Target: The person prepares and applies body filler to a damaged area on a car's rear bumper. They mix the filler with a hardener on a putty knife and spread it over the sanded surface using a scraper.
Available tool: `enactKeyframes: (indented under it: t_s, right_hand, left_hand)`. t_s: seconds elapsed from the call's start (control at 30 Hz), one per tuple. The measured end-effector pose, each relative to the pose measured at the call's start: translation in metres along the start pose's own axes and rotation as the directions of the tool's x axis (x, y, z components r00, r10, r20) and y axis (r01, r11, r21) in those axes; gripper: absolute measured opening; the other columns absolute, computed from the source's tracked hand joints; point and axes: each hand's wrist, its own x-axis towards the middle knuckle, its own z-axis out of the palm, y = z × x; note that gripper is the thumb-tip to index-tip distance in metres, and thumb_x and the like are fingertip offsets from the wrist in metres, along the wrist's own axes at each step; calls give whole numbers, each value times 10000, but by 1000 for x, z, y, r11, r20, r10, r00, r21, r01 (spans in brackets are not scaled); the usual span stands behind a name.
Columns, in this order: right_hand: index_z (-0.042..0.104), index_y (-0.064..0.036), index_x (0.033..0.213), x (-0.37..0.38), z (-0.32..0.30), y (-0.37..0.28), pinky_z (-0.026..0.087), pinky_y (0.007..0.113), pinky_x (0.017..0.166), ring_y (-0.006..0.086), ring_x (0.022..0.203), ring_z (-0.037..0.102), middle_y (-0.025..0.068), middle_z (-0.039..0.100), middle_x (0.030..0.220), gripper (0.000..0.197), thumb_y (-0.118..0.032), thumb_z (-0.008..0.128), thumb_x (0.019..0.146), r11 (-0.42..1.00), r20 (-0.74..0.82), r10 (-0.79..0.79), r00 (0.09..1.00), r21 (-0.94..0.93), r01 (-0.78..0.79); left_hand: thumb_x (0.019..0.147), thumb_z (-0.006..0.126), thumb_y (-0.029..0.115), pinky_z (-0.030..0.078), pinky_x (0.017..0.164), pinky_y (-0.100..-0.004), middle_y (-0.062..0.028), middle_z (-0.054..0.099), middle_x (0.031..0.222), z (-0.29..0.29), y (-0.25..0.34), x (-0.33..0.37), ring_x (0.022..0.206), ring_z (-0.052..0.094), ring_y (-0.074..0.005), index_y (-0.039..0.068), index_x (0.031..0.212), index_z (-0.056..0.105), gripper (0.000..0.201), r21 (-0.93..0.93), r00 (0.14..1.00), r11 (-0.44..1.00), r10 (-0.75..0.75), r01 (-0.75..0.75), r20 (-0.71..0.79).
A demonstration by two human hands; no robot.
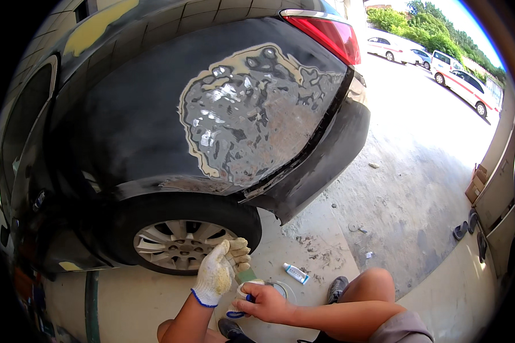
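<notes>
My left hand [213, 275] wears a white knit work glove with yellowish fingers and a blue cuff. Its fingers are extended and slightly bent, near the car's wheel [177, 243], with nothing visible in them. Bare, my right hand [268, 304] is closed on a second white glove [233, 310] with a blue edge, just below the left fingers. A small green flat piece [246, 276] shows between the hands; whether it is held I cannot tell. Behind my right hand, a round container [282, 289] is partly hidden. Beside it lies a white and blue tube [296, 273].
The dark car's rear side panel has a large sanded, filler-patched area [249, 114] beneath the red tail light [326, 35]. Its bumper [326, 154] stands apart at the seam. Sandals [460, 230] and a cardboard box [476, 183] are at the right; parked cars [463, 83] stand outside.
</notes>
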Motion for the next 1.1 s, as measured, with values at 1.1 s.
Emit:
enactKeyframes:
  t_s: [1.1]
  right_hand:
    - [625,-19,778,21,-56,-28,418,270,503,74,555,500,-1,563,628,461,-417,725,990,973,-246,213,945,143,-182]
  left_hand:
    - [1013,675,215,548,781,-293,-63,732,1016,11,-4,-31,867,663,-109,-13,1149,727,271,827,979,561,-156,-24,134]
